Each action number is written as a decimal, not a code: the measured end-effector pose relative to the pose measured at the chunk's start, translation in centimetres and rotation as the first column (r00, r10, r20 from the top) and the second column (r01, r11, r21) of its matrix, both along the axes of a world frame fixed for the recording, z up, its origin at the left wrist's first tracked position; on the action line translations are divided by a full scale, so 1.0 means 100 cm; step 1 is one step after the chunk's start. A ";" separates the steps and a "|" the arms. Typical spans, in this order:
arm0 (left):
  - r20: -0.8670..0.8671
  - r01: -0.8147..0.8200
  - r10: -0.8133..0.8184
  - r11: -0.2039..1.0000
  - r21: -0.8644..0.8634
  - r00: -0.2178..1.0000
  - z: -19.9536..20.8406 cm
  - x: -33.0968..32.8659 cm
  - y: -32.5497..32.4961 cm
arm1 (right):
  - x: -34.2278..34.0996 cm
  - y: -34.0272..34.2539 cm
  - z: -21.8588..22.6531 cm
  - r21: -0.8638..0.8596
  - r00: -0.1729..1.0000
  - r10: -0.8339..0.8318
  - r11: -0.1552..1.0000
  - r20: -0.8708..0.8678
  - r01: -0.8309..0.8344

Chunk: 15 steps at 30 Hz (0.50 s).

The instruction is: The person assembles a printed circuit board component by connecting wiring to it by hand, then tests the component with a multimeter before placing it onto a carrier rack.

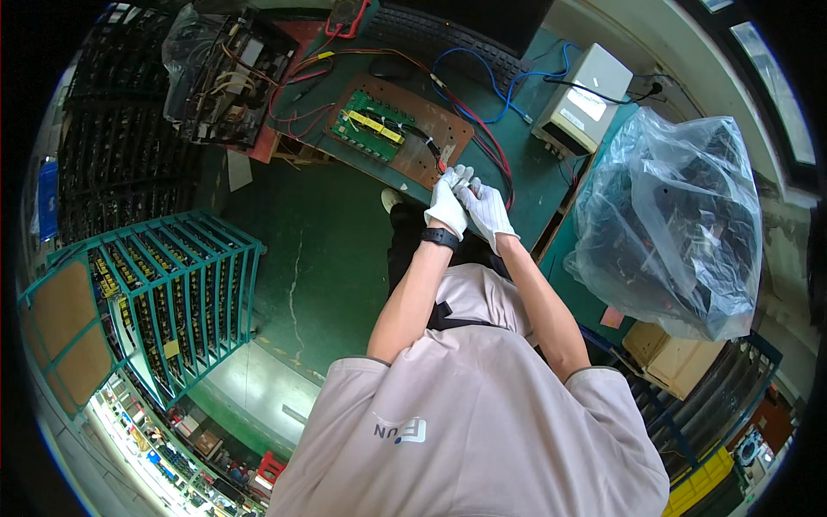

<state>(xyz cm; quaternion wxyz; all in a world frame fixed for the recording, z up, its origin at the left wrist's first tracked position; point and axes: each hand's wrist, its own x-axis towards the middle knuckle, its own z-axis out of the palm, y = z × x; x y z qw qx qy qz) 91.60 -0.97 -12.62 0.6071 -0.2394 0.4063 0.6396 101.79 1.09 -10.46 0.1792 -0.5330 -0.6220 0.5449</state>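
Note:
My left hand [447, 205], in a white glove with a dark watch at the wrist, is closed near the front edge of the green bench. Its fingers grip the red-ended tip of a black cable [419, 131]. Pressed up against it is my right hand [488, 209], also gloved in white and closed; what its fingers pinch is hidden. The cable runs from a green circuit board [351, 130] with yellow parts. That board lies on a brown panel [448, 129] with small holes, just beyond and left of my hands.
Red and blue wires cross the bench behind the panel, near a keyboard [413, 30]. A pale metal box [594, 82] stands at right, beside a plastic-covered bulk [668, 224]. An opened chassis [233, 95] sits left; a green rack [185, 293] of boards stands on the floor.

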 end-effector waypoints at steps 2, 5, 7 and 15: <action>0.010 -0.038 0.038 0.999 -0.016 0.999 0.008 -0.001 0.000 | -0.004 -0.002 0.015 -0.052 1.000 -0.006 0.999 0.003 0.007; -0.016 -0.051 0.050 0.998 -0.032 0.999 0.014 0.001 0.001 | -0.005 -0.001 0.011 -0.085 1.000 0.014 0.996 0.026 -0.012; -0.023 -0.053 0.052 0.999 -0.010 0.998 0.012 0.001 0.000 | -0.008 -0.001 0.007 -0.073 0.999 0.011 0.997 0.032 -0.008; -0.039 -0.060 0.059 0.998 -0.010 0.997 0.006 -0.001 -0.005 | -0.012 0.000 0.001 -0.065 0.995 0.058 0.996 0.076 -0.053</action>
